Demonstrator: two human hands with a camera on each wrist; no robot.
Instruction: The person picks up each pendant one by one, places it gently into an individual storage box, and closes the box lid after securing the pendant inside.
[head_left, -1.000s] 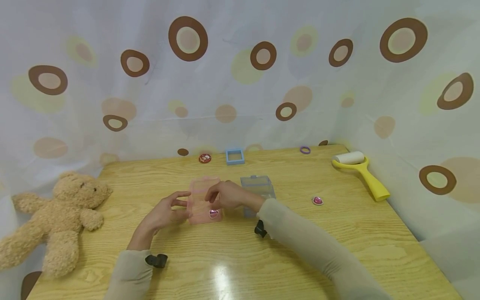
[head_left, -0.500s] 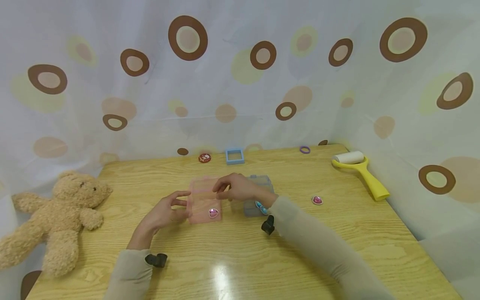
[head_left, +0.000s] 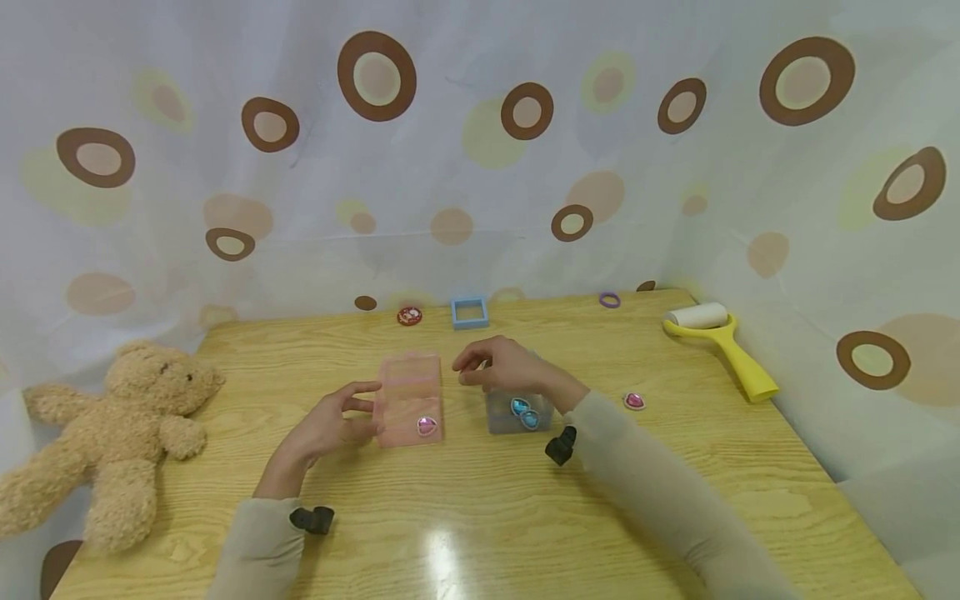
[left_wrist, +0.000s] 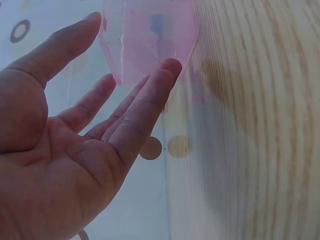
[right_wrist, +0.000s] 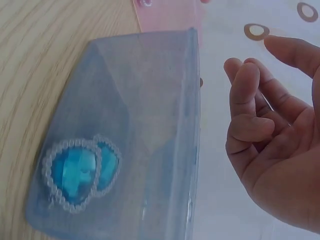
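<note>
My left hand [head_left: 330, 427] is at the left side of a clear pink plastic box [head_left: 397, 432], fingers spread; in the left wrist view the fingertips lie against or very close to its edge. A pink heart-shaped gem [head_left: 427, 427] with a pale beaded rim lies inside that box. Over the back of a clear blue-grey plastic box [head_left: 501, 423] hovers my right hand [head_left: 506, 367], fingers loosely bent and holding nothing. Two blue gems with beaded rims, one gem [right_wrist: 75, 172] overlapping the other, lie in this box. The hand hides its rear part in the head view.
Right of the boxes lies another pink gem [head_left: 634, 402]. A red round badge [head_left: 409, 316], a light-blue square frame [head_left: 470, 324] and a purple ring [head_left: 610, 300] are along the back. A yellow-handled roller [head_left: 738, 358] lies at right, a teddy bear [head_left: 127, 433] at left.
My right hand has moved right, from above the pink box to above the blue-grey box. The blue gems and the pink box's right side have come into view. My left hand stays put.
</note>
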